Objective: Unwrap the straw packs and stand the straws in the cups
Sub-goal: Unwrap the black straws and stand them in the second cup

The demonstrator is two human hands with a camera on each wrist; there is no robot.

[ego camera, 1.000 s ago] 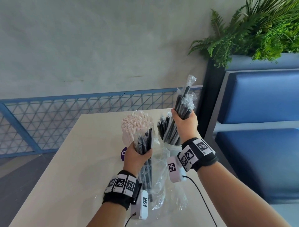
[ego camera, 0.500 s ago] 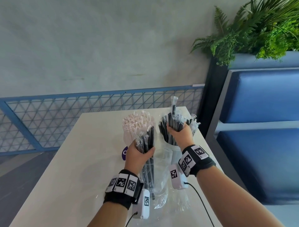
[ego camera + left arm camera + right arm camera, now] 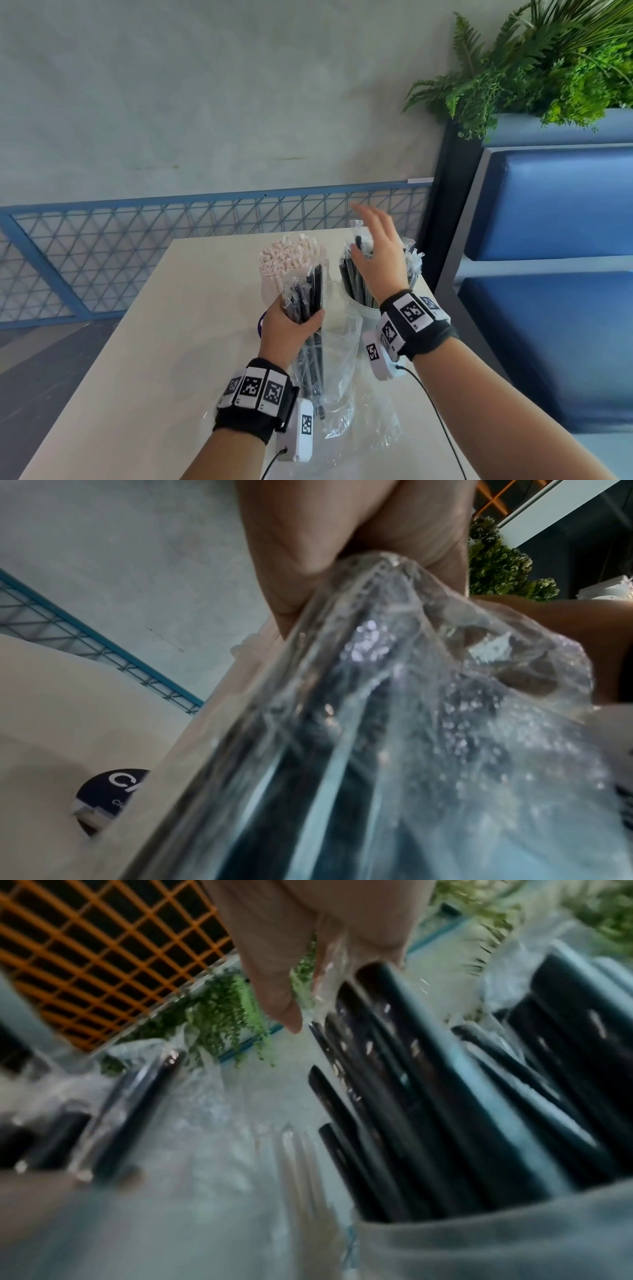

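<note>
My left hand point(image 3: 307, 320) grips a bundle of black straws point(image 3: 310, 294) that sticks up out of a clear plastic pack point(image 3: 334, 370); the pack hangs down to the table. In the left wrist view my left hand point(image 3: 342, 547) squeezes the pack point(image 3: 394, 696) near its top. My right hand point(image 3: 375, 245) is open, its fingers spread above the wrapped black straws point(image 3: 356, 281) standing in the right white cup point(image 3: 363, 313). The right wrist view is blurred: my fingertips point(image 3: 277, 988) touch the tops of the straws point(image 3: 428, 1096). White paper straws point(image 3: 287, 257) fill the left cup point(image 3: 262, 322), which my left hand mostly hides.
The cream table point(image 3: 154, 342) ends close behind the cups, with a blue mesh railing point(image 3: 137, 246) beyond. A blue padded bench point(image 3: 555, 308) and a planter with ferns point(image 3: 548, 68) stand at the right. Wrist-camera cables hang under both forearms.
My right hand lowered its bunch of black straws into the right cup, let go and now hovers open above them. My left hand kept its grip on the pack.
</note>
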